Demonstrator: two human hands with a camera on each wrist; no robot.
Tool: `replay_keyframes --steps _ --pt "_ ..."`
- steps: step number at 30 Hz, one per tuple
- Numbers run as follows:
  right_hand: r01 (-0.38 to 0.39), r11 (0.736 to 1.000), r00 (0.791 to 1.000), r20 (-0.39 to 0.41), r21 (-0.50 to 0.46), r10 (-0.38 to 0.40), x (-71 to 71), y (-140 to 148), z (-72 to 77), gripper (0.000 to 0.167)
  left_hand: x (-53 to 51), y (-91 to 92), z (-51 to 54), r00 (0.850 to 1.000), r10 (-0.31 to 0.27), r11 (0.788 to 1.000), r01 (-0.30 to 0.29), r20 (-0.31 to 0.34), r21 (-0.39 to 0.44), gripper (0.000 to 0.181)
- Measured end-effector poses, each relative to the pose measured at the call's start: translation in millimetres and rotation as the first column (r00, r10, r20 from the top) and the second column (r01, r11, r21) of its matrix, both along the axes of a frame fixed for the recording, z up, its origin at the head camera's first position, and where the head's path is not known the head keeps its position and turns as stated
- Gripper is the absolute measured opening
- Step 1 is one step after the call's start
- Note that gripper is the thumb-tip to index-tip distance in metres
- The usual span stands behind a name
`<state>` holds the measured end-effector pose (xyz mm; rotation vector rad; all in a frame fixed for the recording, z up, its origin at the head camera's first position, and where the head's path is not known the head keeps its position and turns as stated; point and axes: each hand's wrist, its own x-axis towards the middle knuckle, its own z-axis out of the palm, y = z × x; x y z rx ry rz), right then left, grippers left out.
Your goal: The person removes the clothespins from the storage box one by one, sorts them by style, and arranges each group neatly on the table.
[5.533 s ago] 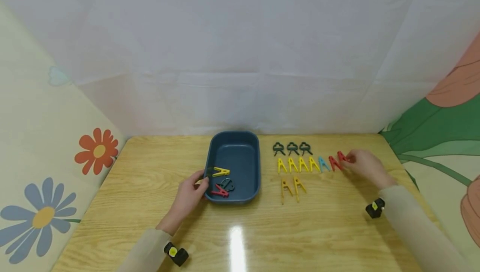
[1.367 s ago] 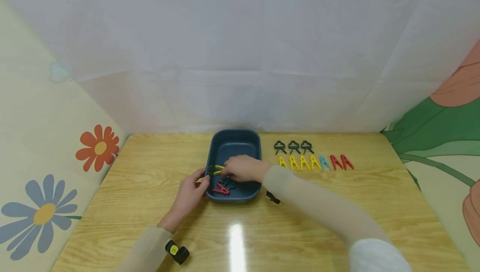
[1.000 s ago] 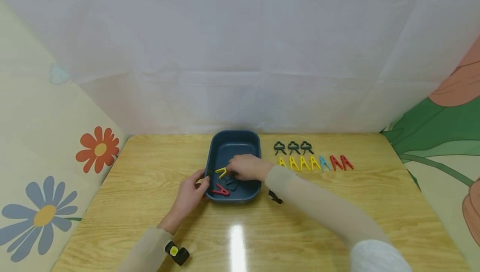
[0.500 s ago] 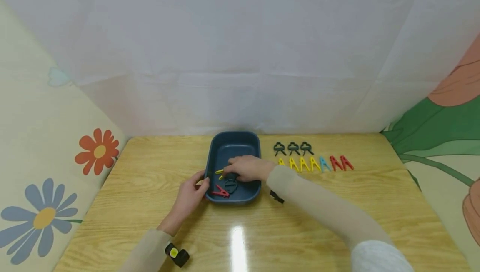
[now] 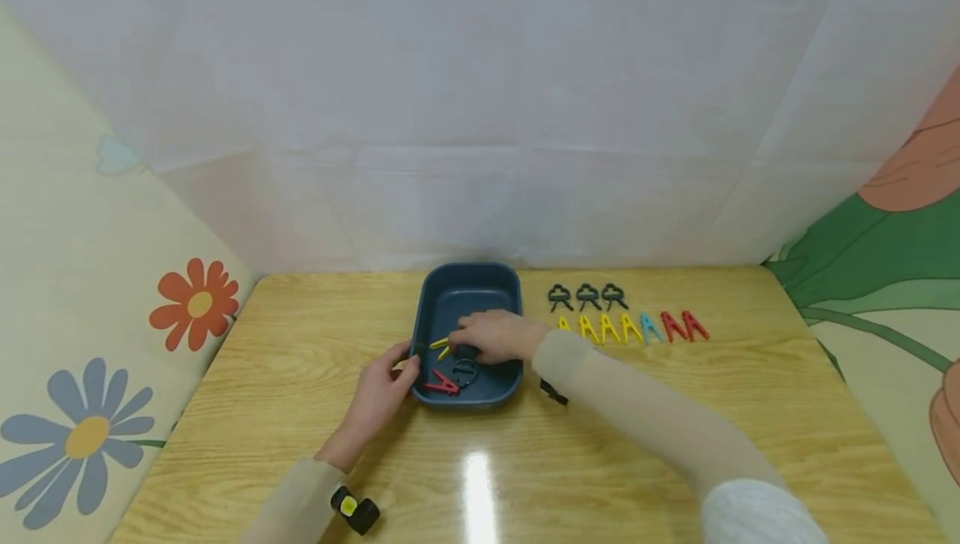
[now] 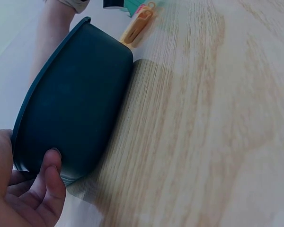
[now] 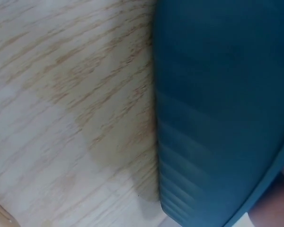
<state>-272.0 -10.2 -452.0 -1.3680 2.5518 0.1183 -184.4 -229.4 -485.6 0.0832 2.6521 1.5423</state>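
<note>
My left hand (image 5: 378, 390) grips the left rim of a dark blue tray (image 5: 517, 302), thumb over the edge and fingers against the outer wall in the left wrist view. My right hand (image 5: 493, 336) reaches inside the tray. Its fingertips cover one end of a yellow clothespin (image 5: 438, 345); whether they pinch it is hidden. A black clip (image 5: 464, 373) lies partly below the fingers, and a red clothespin (image 5: 442, 383) rests near the tray's front left. In the right wrist view only the tray's outer wall (image 7: 217, 109) and a bit of hand show.
Right of the tray, black clips (image 5: 588, 296) stand in a row. Below them runs a row of yellow clothespins (image 5: 609, 328), a blue clothespin (image 5: 651, 328) and two red clothespins (image 5: 684, 325). My right sleeve (image 5: 637, 402) covers the table in front of that row.
My right hand has come from the red clothespins at the right into the tray. There the yellow clothespin has turned and the black clip shifted slightly right. The left hand keeps its hold.
</note>
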Motion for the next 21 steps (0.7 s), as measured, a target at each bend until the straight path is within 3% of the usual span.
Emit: replay_keyframes --steps 6,21 --pt "-0.020 1.000 1.000 0.004 0.000 0.020 -0.9 1.9 1.5 0.038 -0.1 1.1 -0.3 1.000 0.006 0.999 -0.006 0.013 0.035 0.038" --pt "0.020 1.000 0.999 0.040 -0.008 -0.019 -2.4 3.1 4.0 0.032 1.9 0.5 3.5 1.000 0.014 0.999 -0.015 0.025 0.032 0.039"
